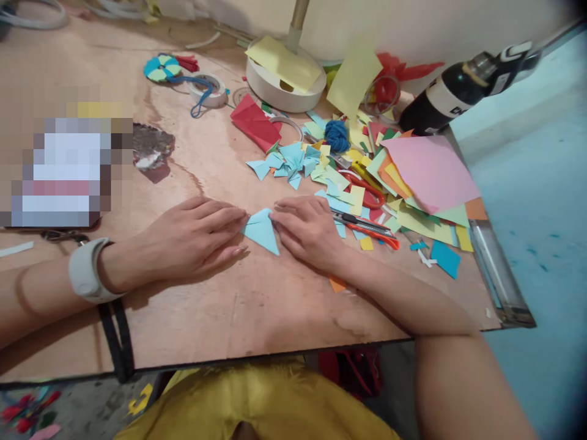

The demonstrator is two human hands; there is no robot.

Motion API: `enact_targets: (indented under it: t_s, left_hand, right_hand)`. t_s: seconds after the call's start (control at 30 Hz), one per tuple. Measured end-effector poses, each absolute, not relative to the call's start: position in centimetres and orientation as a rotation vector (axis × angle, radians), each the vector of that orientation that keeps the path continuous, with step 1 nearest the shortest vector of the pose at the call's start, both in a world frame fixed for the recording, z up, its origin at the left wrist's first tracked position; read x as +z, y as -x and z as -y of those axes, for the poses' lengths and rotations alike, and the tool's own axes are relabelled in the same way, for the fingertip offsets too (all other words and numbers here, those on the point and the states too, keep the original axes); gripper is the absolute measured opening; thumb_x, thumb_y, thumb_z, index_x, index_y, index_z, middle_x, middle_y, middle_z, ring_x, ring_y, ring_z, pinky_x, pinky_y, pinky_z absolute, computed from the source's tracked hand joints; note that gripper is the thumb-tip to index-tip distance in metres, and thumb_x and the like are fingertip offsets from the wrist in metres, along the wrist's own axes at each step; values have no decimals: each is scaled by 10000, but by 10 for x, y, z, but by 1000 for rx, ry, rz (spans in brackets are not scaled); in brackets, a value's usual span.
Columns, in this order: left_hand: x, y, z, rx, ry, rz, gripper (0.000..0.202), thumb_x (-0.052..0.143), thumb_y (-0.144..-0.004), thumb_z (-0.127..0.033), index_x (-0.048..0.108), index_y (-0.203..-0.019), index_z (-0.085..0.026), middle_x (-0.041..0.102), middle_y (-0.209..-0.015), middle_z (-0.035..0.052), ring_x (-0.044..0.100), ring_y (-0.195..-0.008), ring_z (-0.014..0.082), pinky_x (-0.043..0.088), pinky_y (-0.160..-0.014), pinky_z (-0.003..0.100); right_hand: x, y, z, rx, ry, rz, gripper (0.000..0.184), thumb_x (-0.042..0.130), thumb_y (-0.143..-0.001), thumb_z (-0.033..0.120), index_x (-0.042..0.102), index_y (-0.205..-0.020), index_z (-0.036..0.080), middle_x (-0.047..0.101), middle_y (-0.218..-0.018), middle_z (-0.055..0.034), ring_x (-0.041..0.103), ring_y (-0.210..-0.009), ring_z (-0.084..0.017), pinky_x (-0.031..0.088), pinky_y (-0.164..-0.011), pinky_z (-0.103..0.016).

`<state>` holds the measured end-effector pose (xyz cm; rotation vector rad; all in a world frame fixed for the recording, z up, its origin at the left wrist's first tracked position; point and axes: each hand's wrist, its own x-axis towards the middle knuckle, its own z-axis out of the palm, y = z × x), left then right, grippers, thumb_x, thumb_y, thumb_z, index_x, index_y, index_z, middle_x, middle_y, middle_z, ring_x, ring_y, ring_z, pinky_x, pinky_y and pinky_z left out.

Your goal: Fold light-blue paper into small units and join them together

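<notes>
A small folded piece of light blue paper (260,231) lies on the wooden table, between my two hands. My left hand (197,238), with a white band on its wrist, pinches the paper's left corner. At the upper right edge of the same paper, the fingers of my right hand (307,232) are closed on it. Folded light blue paper pieces (293,162) sit in a cluster just beyond my hands. A box cutter with an orange end (367,227) rests to the right of my right hand, near paper scraps.
Red-handled scissors (364,188), blue yarn (337,135) and stacked coloured sheets (431,171) crowd the right side. A black bottle (444,91) lies tilted behind them. At the back stand a white lamp base (284,82) and a tape roll (208,90). The table's front edge (275,357) is close to my body.
</notes>
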<state>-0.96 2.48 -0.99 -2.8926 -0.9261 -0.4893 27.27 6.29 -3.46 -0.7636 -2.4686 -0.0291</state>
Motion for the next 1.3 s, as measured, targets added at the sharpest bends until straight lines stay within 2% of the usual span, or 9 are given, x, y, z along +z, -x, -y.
enact_targets:
  t_s: [0.1, 0.2, 0.43, 0.67, 0.77, 0.83, 0.97, 1.13, 1.3]
  left_hand:
    - [-8, 10, -24, -446, 2844, 932, 307, 560, -1067, -432, 674, -1216, -188, 761, -1161, 99, 713, -984, 270, 537, -844, 442]
    - [-6, 10, -23, -383, 2853, 966, 320, 552, -1065, -461, 684, -1211, -209, 747, -1178, 101, 699, -1009, 280, 523, -870, 455]
    - [2, 5, -22, -262, 2739, 803, 483, 472, -1086, -585, 691, -1112, -155, 735, -1148, 110, 675, -1006, 272, 519, -869, 442]
    - [-1, 12, -16, -434, 2797, 862, 458, 538, -1055, -583, 703, -1150, -166, 765, -1193, 109, 702, -1024, 282, 540, -894, 437]
    - [-4, 17, -16, -541, 2918, 857, 489, 553, -1063, -508, 608, -1439, -199, 683, -1453, 127, 650, -1317, 318, 472, -1130, 464]
    - [-6, 18, -19, -458, 3045, 824, 690, 528, -1069, -536, 377, -1648, -192, 516, -1640, 149, 492, -1513, 324, 311, -1283, 487]
    - [-10, 18, -25, -190, 3257, 731, 930, 501, -1050, -643, 72, -1734, -183, 341, -1732, 152, 349, -1603, 290, 130, -1352, 471]
    - [-16, 11, -15, -202, 3192, 781, 942, 435, -1053, -694, 82, -1731, -144, 324, -1733, 182, 317, -1614, 319, 114, -1351, 477]
    - [-18, -8, 6, -248, 3079, 936, 1019, 408, -1016, -774, 245, -1674, -14, 361, -1689, 278, 377, -1575, 401, 191, -1323, 528]
  right_hand:
    - [-33, -276, -71, 79, 762, 2396, 275, 561, -1005, 169, 697, -1233, 243, 738, -1251, -86, 658, -1133, -240, 455, -957, -435]
    - [-25, -277, -71, 165, 520, 2501, 268, 584, -983, 263, 702, -1222, 233, 752, -1241, -79, 684, -1116, -234, 517, -958, -427]
    - [-25, -276, -65, -146, 257, 2569, 229, 651, -980, 212, 718, -1163, 92, 803, -1148, -118, 738, -1014, -247, 629, -861, -402]
    - [-25, -280, -74, -224, 201, 2554, 141, 608, -1035, 177, 741, -1081, 177, 824, -1159, -47, 765, -1041, -214, 637, -911, -404]
    - [-18, -288, -87, -74, 136, 2635, 153, 598, -1056, 216, 737, -1116, 192, 814, -1204, -47, 758, -1065, -210, 618, -964, -417]
    - [-14, -295, -96, 62, 115, 2688, 198, 554, -1082, 234, 738, -1151, 204, 799, -1252, -61, 745, -1119, -209, 610, -966, -405]
    - [-17, -301, -107, 403, 125, 2695, 208, 574, -1080, 282, 761, -1151, 224, 778, -1291, -97, 722, -1167, -211, 589, -992, -408]
    - [-27, -295, -109, 913, 369, 2433, 203, 668, -1028, 391, 780, -986, 227, 787, -1156, -87, 718, -1126, -205, 573, -1008, -414]
    - [-29, -287, -104, 1108, 655, 2205, 287, 738, -961, 493, 736, -881, 218, 772, -1059, -65, 691, -1128, -229, 532, -1034, -439]
